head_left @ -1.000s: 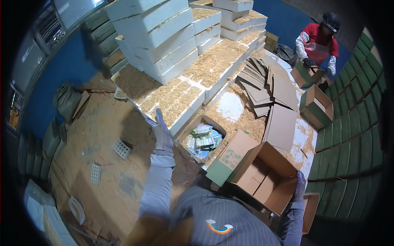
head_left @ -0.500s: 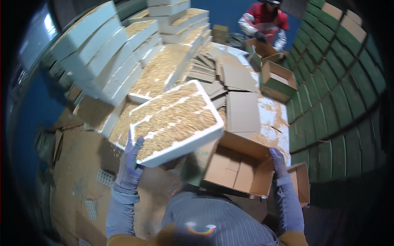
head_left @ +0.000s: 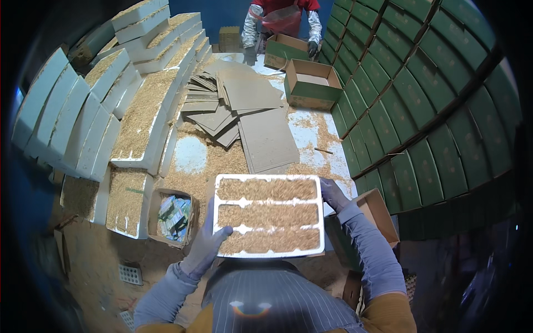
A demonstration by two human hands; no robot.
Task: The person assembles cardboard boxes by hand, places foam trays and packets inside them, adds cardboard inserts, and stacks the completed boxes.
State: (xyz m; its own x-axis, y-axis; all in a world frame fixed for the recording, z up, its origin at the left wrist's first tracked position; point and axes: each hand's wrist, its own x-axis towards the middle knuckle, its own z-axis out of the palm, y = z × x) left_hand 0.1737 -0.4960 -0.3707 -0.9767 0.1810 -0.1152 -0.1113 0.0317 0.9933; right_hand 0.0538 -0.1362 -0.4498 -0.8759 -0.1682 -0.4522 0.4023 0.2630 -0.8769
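Observation:
Before my body is a white foam tray [head_left: 267,202], its three long rows filled with tan, husk-like bits. My left hand [head_left: 208,244], in a purple-grey glove, grips the tray's left side with the thumb over the rim. At the right edge, near the far corner, my gloved right hand [head_left: 335,195] is closed against the tray, its fingertips partly hidden. The tray looks nearly level. What lies under it is mostly covered. By my right forearm stands an open brown-lined cardboard box [head_left: 378,215].
Flat cardboard sheets [head_left: 266,139] lie on the husk-strewn table [head_left: 311,125]. Filled foam trays [head_left: 141,116] are stacked at left, near a carton of colourful packets [head_left: 176,217]. Green boxes [head_left: 411,105] form a wall at right. A co-worker [head_left: 282,22] handles an open box [head_left: 283,51] at the far end.
The tray has swung right and levelled out in front of me. My right hand has moved from the open box's right edge to the tray's right side; that box is now mostly hidden.

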